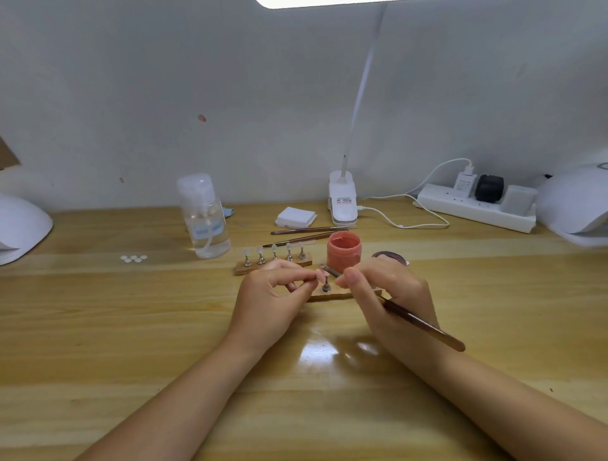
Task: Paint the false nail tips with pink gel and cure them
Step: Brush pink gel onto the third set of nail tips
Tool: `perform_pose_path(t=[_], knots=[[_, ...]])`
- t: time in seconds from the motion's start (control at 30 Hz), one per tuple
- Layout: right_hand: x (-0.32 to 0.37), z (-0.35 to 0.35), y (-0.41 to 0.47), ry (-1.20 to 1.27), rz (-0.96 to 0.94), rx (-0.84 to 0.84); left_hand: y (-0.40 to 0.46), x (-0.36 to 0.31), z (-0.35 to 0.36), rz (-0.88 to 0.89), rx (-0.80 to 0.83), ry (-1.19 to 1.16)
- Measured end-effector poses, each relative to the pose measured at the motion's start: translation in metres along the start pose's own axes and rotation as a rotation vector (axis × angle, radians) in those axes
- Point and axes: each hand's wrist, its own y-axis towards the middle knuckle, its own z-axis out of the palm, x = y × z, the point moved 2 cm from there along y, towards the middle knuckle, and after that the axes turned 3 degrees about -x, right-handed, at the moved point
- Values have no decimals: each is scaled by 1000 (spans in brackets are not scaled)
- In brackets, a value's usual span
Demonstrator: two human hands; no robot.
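left hand (273,289) pinches a small stand holding what looks like a pink nail tip (317,275), steadying it just above the surface (131,329); right hand (385,289) grips the brush (421,324), bristles at the tip, beside the open pink gel jar (343,251).

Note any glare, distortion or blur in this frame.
Head view: lamp glare on the glossy wooden table near the wrists; wide-angle bending curves the table's far edge; the pink false nail tip and thin brown brush tip look soft; overexposed white light panel at top.

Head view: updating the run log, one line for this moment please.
left hand pinches nail tip | right hand holds brush | gel jar open
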Motion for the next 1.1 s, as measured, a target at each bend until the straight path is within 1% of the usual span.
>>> perform_pose_path(t=[0.07,0.13,0.33,0.53,0.8,0.9,1.0,1.1], knots=[[-1,1,-1,-24,-7,21,0,0,0,7,-7,-2],[-2,-3,-4,3,6,32,1,-1,0,2,-17,-16],[-3,-9,-6,107,142,-35,0,-2,-2,9,-56,-14],[2,-7,-4,93,119,-45,1,0,-2,-17,-54,17],[3,1,-2,25,71,26,2,1,-1,-29,-44,32],[4,2,-4,56,45,68,2,2,-1,-28,-41,25],[4,0,-7,143,94,101,2,2,-1,-30,-50,19],[4,-1,-6,176,151,62,2,2,-1,-27,-47,16]])
